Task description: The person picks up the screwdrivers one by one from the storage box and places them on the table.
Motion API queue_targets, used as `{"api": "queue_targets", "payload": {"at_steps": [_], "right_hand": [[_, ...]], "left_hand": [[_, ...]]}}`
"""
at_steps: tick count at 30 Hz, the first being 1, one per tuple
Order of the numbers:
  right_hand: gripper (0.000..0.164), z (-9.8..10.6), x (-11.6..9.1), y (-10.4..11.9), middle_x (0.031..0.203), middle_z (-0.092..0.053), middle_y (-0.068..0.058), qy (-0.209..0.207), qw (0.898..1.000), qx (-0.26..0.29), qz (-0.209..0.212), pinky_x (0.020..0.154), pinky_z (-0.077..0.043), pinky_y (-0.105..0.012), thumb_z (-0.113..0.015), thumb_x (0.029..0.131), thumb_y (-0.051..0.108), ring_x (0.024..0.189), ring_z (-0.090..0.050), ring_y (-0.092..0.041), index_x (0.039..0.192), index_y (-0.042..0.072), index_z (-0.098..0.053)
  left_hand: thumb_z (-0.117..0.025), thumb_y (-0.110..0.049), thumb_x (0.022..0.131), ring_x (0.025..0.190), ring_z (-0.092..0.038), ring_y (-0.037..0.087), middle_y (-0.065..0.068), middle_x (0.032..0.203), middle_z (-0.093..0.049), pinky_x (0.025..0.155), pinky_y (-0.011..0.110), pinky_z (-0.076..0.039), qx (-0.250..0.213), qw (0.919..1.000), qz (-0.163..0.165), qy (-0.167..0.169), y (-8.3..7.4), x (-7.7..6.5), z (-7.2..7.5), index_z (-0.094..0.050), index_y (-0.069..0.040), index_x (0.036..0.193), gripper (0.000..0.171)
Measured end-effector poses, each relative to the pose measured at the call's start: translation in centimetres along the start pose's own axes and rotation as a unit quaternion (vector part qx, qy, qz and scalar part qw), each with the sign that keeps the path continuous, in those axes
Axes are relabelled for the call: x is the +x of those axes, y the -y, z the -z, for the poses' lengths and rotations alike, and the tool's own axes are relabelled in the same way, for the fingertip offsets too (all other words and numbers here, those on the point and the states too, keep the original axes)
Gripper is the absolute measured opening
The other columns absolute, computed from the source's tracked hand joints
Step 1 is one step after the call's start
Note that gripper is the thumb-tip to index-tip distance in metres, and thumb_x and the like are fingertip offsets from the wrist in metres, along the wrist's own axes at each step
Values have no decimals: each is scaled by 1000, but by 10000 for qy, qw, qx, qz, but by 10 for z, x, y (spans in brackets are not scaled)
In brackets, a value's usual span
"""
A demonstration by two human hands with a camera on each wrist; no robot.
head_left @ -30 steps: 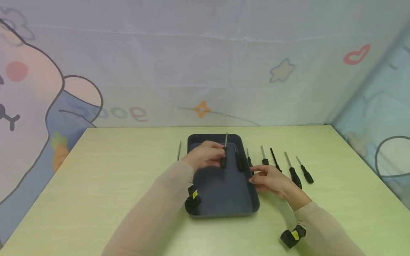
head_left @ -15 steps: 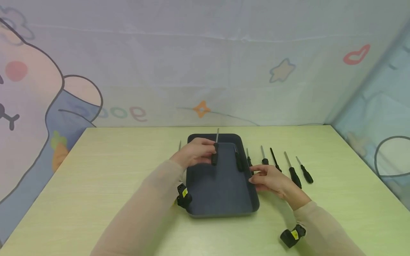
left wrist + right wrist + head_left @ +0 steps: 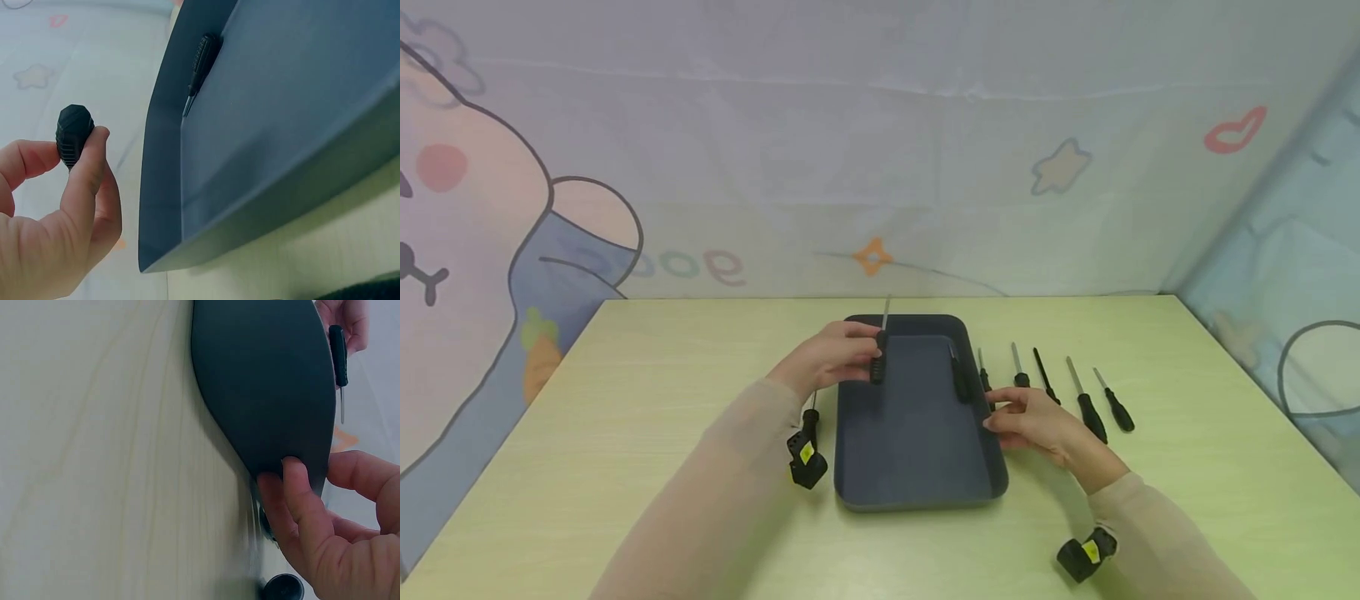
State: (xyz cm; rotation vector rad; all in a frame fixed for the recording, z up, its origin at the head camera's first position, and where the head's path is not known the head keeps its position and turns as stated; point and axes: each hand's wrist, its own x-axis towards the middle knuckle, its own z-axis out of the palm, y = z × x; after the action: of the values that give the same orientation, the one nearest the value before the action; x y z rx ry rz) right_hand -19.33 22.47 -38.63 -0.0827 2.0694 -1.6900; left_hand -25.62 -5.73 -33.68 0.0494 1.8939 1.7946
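Note:
My left hand [image 3: 831, 358] pinches a screwdriver [image 3: 877, 367] by its black handle, above the left side of the dark grey tray [image 3: 921, 450]. Its metal shank points away from me and upward. In the left wrist view the handle end [image 3: 75, 122] sits between thumb and fingers. With the right hand [image 3: 1033, 421], I grip the tray's right wall; the right wrist view has fingers [image 3: 303, 506] against the outer side and another digit at the rim. A smaller screwdriver [image 3: 960, 382] lies inside the tray along its right wall.
Right of the tray several black-handled screwdrivers [image 3: 1088, 412] lie in a row, some partly hidden by the right hand. Another screwdriver [image 3: 810, 423] lies left of the tray, partly covered by the left wrist camera [image 3: 807, 461]. A printed cloth [image 3: 970, 167] hangs behind the table.
My left hand has moved left with the screwdriver, from near the small one in the tray to the tray's left edge. The right hand keeps its place on the tray.

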Motion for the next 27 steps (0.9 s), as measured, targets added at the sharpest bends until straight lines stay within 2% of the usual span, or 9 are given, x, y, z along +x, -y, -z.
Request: {"api": "queue_targets", "payload": {"at_steps": [12,27], "right_hand": [[61,0,-2,-1,94,-59,-9,-44,10000,38,-7,67,-53,-28,-58,87,-1,82,-59,-13,136,-16,-26],[60,-1,0,0,95,-59,-9,-29,10000,14,-26,67,-53,-27,-58,87,0,83,-59,-14,137,-16,-27]], "left_hand": [[-44,4,92,125,-42,37,26,139,-38,93,42,-45,-95,9999,60,74,7,-2,13,-31,1,142,52],[-45,0,92,125,-42,36,26,140,-37,98,43,-42,79,9999,47,-136,23,-9,40,-30,2,142,53]]}}
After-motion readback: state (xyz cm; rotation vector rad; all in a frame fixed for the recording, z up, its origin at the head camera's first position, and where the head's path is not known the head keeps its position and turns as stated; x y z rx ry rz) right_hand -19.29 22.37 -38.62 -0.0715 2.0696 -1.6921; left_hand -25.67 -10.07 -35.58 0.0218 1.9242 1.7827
